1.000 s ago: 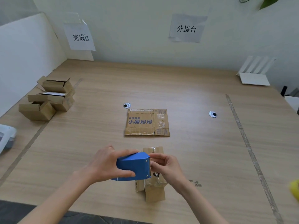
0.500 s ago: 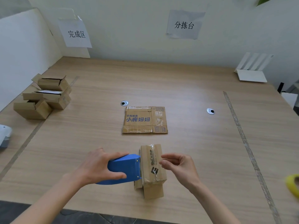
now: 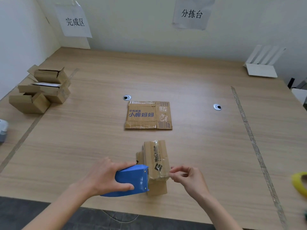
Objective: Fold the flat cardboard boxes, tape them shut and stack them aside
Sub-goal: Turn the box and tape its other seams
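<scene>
One small folded box (image 3: 156, 161) sits near your table edge, its long axis running away from you, a strip of clear tape along its top. Your left hand (image 3: 106, 176) grips the blue tape dispenser (image 3: 132, 180), whose mouth touches the box's near left side. Your right hand (image 3: 187, 177) pinches what looks like the tape end at the box's near right corner; you would judge this a crosswise strip. Beyond lies one flat box (image 3: 148, 115), well apart. The finished stack (image 3: 41, 90) stands far left, with open table (image 3: 199, 146) between.
</scene>
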A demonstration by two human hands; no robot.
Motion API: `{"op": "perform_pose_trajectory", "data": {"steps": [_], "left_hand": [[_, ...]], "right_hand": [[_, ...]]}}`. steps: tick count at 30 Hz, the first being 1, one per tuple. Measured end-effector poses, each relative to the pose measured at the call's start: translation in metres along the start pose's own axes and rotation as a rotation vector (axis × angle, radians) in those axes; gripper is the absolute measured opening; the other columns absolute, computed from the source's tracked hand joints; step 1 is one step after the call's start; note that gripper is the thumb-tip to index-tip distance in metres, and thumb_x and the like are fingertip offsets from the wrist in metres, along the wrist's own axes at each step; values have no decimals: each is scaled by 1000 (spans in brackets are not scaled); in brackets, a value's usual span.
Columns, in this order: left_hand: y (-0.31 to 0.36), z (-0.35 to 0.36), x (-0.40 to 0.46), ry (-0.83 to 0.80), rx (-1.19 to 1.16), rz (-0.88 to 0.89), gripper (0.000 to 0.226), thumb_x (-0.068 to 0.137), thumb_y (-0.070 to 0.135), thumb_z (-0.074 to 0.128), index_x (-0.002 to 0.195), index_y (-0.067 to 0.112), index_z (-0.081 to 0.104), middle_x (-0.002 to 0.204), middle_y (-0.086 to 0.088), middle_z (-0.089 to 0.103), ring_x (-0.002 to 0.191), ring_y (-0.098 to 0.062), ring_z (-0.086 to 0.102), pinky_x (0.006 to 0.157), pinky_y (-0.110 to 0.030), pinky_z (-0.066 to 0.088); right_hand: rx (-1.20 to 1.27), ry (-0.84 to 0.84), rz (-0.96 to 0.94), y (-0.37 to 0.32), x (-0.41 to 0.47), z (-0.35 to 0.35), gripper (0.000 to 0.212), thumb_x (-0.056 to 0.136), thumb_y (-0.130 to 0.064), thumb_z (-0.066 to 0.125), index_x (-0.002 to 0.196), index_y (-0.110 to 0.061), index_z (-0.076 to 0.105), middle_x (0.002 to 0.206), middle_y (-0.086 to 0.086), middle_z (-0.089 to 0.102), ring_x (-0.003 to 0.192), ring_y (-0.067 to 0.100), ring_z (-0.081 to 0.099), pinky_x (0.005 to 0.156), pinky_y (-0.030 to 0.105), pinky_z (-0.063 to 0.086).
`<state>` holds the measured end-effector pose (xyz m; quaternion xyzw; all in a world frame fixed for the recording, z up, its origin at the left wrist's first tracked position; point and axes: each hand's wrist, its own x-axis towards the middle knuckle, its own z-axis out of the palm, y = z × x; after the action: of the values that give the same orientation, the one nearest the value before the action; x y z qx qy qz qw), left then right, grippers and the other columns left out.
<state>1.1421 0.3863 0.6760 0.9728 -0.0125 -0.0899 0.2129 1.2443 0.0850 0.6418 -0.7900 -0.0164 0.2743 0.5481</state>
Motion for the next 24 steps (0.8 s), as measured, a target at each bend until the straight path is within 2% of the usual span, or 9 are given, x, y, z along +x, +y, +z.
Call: {"op": "perform_pose_trajectory", "data": {"steps": [3,7,12,16,20,24], "left_hand": [[-3,3,-1,2,6,-15,70,67,78,63,133,65,44,89,36,68,72,7,60,63,-13,46],[-3,5,1,13,48,-13,72,69,83,58,137,61,44,85,31,69,67,3,61,62,-16,49],[0,5,-4,53,76,-2,74,70,84,57,138,58,45,76,32,65,60,7,58,59,-8,38],[5,8,-7,87,93,-15,74,69,86,54,138,60,45,67,36,56,56,8,54,58,-8,34],[12,10,-15,109,92,-20,71,70,82,57,136,59,46,77,34,65,59,9,55,56,-9,37],[20,12,-24,133,91,-59,73,68,82,57,136,65,39,70,42,53,61,13,52,56,-10,34]], "right_hand": [[-59,-2,2,1,-1,-3,8,78,-31,88,79,-27,81,79,-8,79,80,5,74,70,12,53],[-84,13,-42,-3,-3,-5,5,83,-24,85,81,-21,81,80,-8,79,79,5,73,71,16,56],[-180,33,-97,-8,-7,-9,5,85,-23,83,81,-23,79,78,-11,78,74,2,72,65,14,53],[-210,68,-117,-7,-10,-11,7,85,-22,83,80,-24,79,76,-12,77,73,2,72,65,14,54],[-245,66,-137,-4,-13,-18,6,85,-22,83,81,-23,79,76,-11,77,73,2,71,64,14,53],[-271,62,-169,-5,-17,-25,5,86,-19,81,82,-22,79,75,-6,77,73,5,71,65,18,55]]}}
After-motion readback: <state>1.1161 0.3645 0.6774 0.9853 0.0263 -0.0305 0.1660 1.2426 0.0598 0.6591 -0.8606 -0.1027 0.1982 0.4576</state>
